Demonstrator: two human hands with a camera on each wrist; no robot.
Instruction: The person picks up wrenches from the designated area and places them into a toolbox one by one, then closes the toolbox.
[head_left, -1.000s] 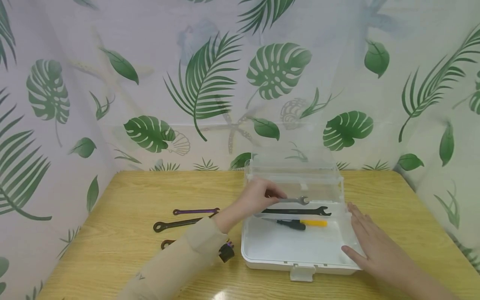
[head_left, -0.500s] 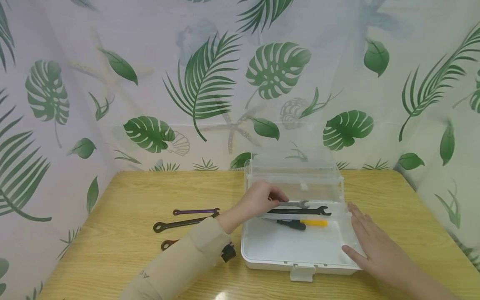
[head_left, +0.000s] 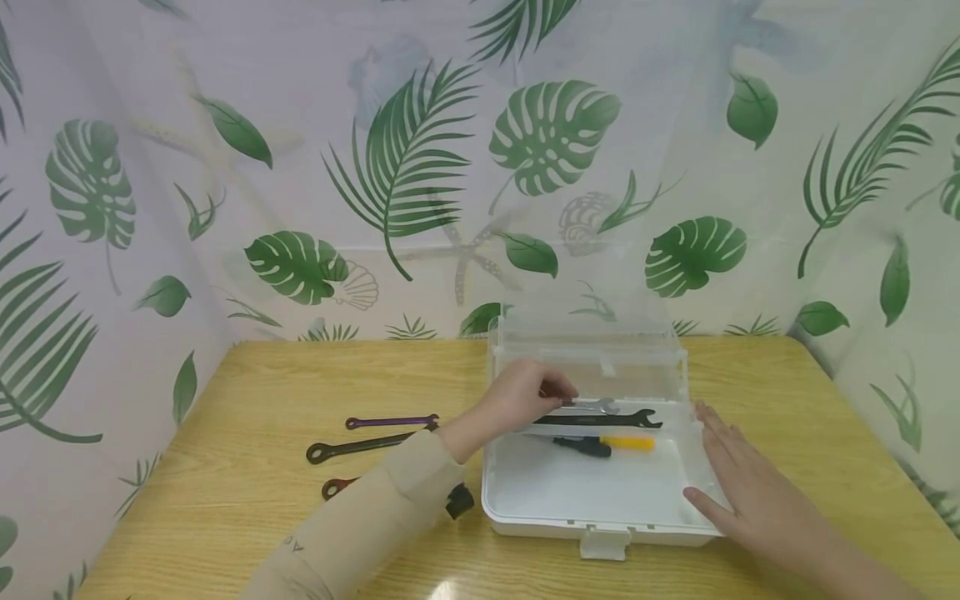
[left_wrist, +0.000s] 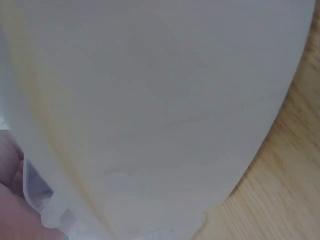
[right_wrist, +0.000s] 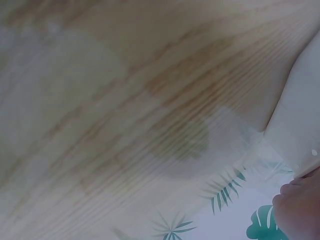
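A white plastic box (head_left: 592, 525) with a clear raised lid (head_left: 592, 350) stands on the wooden table. My left hand (head_left: 558, 395) reaches in over its left wall and pinches the end of a silver wrench (head_left: 596, 406), held low just behind a black wrench (head_left: 600, 421). A screwdriver with a black and yellow handle (head_left: 607, 445) lies in front of them. My right hand (head_left: 723, 479) lies flat with straight fingers against the box's right wall. The left wrist view is filled by the box's white wall (left_wrist: 150, 110); the right wrist view shows table wood (right_wrist: 125, 100).
Left of the box lie a purple wrench (head_left: 392, 422), a dark wrench (head_left: 360, 448) and a reddish wrench (head_left: 335, 486) partly under my sleeve. A leaf-print curtain (head_left: 300, 167) closes the back and sides. Bare table (head_left: 787, 392) stretches right of the box.
My left hand has lowered the silver wrench into the box, down close to the black wrench. The right hand has stayed in place.
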